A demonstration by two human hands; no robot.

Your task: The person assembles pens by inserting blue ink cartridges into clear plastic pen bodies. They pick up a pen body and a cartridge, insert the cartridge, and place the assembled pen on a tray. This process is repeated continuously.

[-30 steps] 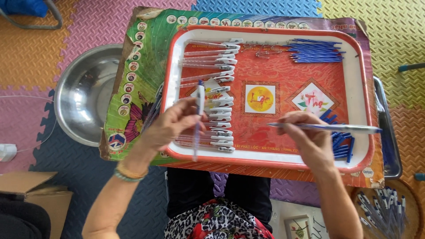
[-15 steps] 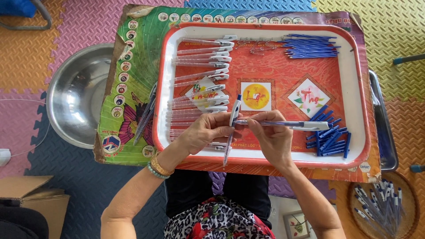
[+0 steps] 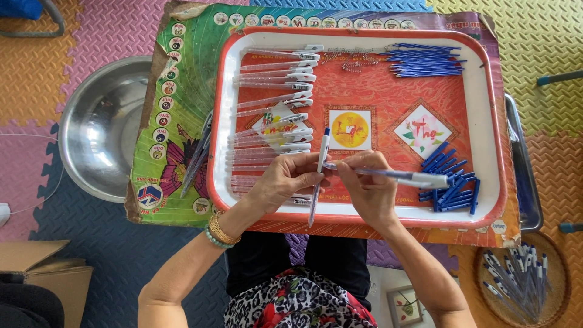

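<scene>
The red tray's [image 3: 489,121] centre is bare between the clear pen barrels [image 3: 273,103] on one side and the blue refills [image 3: 425,59] and blue caps [image 3: 449,182] on the other; passage is open there.

I observe the left hand [image 3: 284,182] gripping a clear pen barrel [image 3: 319,176] that stands nearly upright in the view, while the right hand [image 3: 367,191] pinches a second pen [image 3: 395,176] lying crosswise, its near end meeting the first. Both hands work over a red tray [image 3: 486,121] holding a row of clear barrels [image 3: 273,109], blue refills [image 3: 425,59] and blue caps [image 3: 449,179]. A steel bowl [image 3: 100,127] sits left of the tray, and a basket of pens [image 3: 525,279] lies at lower right.
</scene>
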